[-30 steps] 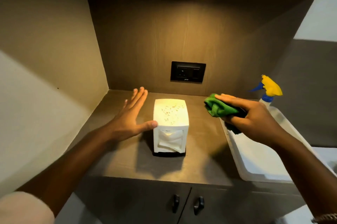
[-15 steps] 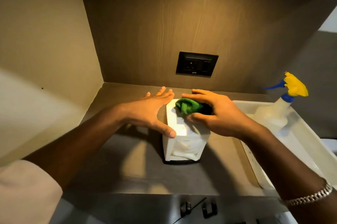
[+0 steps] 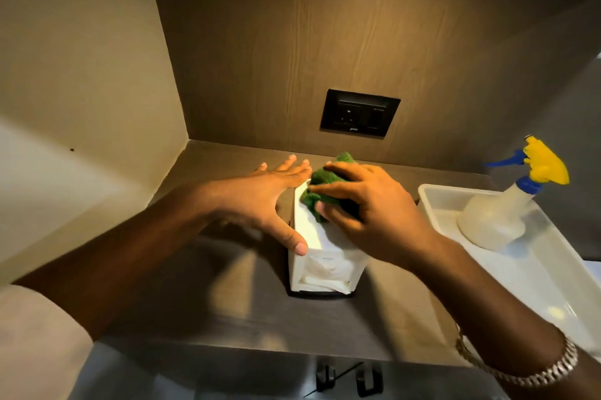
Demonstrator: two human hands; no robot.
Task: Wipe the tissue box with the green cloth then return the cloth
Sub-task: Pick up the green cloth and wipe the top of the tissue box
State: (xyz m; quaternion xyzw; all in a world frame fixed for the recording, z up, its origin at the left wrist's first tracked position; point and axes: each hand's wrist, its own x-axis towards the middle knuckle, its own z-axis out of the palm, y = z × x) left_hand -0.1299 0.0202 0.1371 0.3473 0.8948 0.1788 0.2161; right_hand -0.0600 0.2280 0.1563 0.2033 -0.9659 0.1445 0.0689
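Observation:
A white upright tissue box (image 3: pixel 320 264) stands on the brown counter, tissue showing in its front slot. My right hand (image 3: pixel 367 207) presses a bunched green cloth (image 3: pixel 320 184) onto the box's top, fingers wrapped over the cloth. My left hand (image 3: pixel 257 201) lies flat against the box's left side, thumb at the top front corner, fingers stretched toward the back wall. Most of the box's top is hidden under my hands.
A white plastic tray (image 3: pixel 432 198) sits on the right of the counter, holding a spray bottle (image 3: pixel 500 214) with a yellow and blue trigger head. A black wall socket (image 3: pixel 359 113) is on the back panel. Walls close in at the left and back. Cabinet handles (image 3: pixel 344 377) lie below the counter edge.
My right hand carried the green cloth from over the tray onto the box top and pushed it toward the back. My left hand closed in against the box's left side.

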